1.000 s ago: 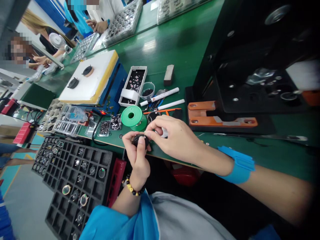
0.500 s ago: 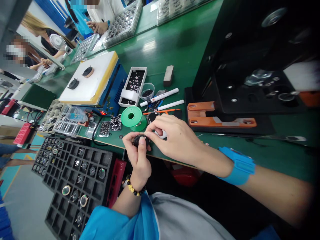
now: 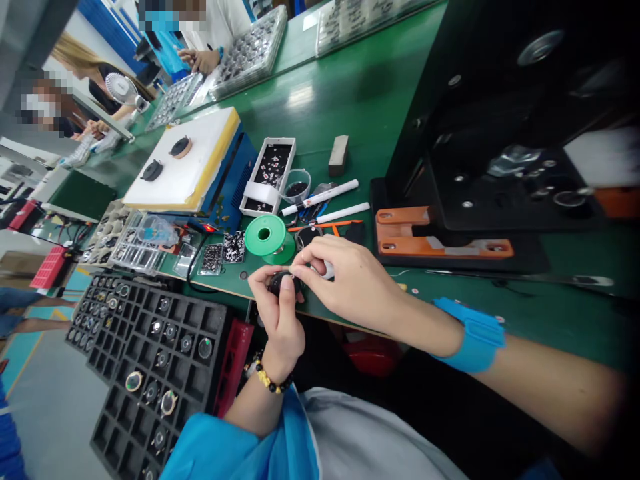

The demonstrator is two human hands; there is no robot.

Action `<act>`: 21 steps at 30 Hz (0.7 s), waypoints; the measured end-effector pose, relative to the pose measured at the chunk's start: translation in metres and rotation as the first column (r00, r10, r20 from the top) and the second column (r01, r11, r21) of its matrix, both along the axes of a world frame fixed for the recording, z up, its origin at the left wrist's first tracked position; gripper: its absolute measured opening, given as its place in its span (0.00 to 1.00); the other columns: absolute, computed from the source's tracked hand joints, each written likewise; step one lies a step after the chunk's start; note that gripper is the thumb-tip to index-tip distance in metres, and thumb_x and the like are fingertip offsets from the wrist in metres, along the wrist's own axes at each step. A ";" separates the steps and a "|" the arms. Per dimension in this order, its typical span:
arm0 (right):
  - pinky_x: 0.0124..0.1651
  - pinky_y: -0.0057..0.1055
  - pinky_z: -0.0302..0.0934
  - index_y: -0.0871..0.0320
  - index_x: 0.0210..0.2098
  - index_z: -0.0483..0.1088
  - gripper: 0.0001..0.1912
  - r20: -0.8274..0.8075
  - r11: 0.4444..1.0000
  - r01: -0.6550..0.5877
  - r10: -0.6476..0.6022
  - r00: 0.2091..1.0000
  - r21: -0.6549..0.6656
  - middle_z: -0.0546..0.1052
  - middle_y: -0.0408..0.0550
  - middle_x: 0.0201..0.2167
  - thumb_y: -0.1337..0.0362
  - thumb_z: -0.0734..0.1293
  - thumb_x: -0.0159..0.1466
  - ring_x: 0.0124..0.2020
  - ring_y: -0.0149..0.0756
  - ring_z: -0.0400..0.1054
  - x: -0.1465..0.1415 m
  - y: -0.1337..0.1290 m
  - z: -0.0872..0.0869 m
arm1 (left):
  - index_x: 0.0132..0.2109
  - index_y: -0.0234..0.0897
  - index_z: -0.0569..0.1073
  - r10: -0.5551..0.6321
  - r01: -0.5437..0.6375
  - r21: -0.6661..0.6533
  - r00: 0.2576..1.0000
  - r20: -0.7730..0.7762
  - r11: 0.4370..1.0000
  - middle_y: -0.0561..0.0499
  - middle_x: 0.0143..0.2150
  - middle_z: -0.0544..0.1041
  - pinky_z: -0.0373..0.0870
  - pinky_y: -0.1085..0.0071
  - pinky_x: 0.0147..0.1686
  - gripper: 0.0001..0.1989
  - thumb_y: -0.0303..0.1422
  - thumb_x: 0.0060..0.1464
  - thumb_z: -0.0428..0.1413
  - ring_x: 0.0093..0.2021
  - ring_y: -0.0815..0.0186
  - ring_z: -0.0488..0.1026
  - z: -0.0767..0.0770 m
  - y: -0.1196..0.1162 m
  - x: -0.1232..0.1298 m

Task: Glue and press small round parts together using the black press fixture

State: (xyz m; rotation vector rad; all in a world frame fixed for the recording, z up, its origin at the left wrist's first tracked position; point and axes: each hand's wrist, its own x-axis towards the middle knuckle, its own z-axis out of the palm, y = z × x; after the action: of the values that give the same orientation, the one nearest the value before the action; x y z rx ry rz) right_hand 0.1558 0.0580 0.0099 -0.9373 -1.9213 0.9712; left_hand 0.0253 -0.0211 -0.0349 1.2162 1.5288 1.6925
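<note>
My left hand grips a small round black part, which looks like a watch case, with the thumb across its top. My right hand is closed in a pinch at the right edge of that part, fingertips touching or very near it. Whatever lies between those fingertips is too small to make out. A white rounded object shows beside the curled fingers of my right hand, partly hidden. Just beyond my hands stands a green spool. Both hands are at the front edge of the green bench.
A blue heating box with two black round parts on its white top stands left. Black compartment trays with watch parts lie below it. White pens and a small-parts tray lie ahead. A black press stands right. Co-workers sit across.
The whole view has shifted slightly. Both hands keep nearly the same hold on the black part, with only a small movement of the fingers.
</note>
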 end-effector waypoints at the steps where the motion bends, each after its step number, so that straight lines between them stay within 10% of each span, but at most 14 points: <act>1: 0.37 0.32 0.54 0.59 0.30 0.74 0.09 -0.009 0.998 -0.002 0.001 1.000 -0.064 0.67 0.41 0.25 0.68 0.69 0.67 0.31 0.31 0.61 0.000 0.000 0.000 | 0.53 0.42 0.67 0.000 0.000 0.003 1.000 -0.016 1.000 0.53 0.40 0.69 0.68 0.76 0.32 0.09 0.39 0.72 0.55 0.31 0.72 0.69 -0.001 0.000 0.000; 7: 0.34 0.30 0.55 0.56 0.32 0.77 0.09 -0.094 0.923 -0.070 0.036 0.995 -0.379 0.69 0.40 0.25 0.60 0.68 0.66 0.29 0.30 0.61 0.001 0.002 0.001 | 0.55 0.42 0.67 -0.009 0.010 0.019 0.999 -0.045 1.000 0.52 0.43 0.70 0.69 0.75 0.34 0.09 0.38 0.72 0.54 0.33 0.71 0.69 -0.004 0.000 0.001; 21: 0.32 0.28 0.54 0.57 0.33 0.78 0.10 -0.168 0.889 -0.123 0.053 0.984 -0.442 0.71 0.41 0.24 0.58 0.68 0.65 0.28 0.29 0.62 0.001 0.005 0.002 | 0.54 0.42 0.66 -0.019 0.019 0.021 0.999 -0.038 1.000 0.52 0.43 0.70 0.69 0.75 0.33 0.09 0.38 0.72 0.54 0.33 0.72 0.70 -0.003 0.000 0.001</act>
State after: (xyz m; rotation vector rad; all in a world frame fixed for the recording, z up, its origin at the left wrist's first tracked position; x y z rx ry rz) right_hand 0.1571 0.0627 0.0121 -1.0017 -1.6491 1.5434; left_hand 0.0266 -0.0210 -0.0376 1.2769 1.5201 1.6869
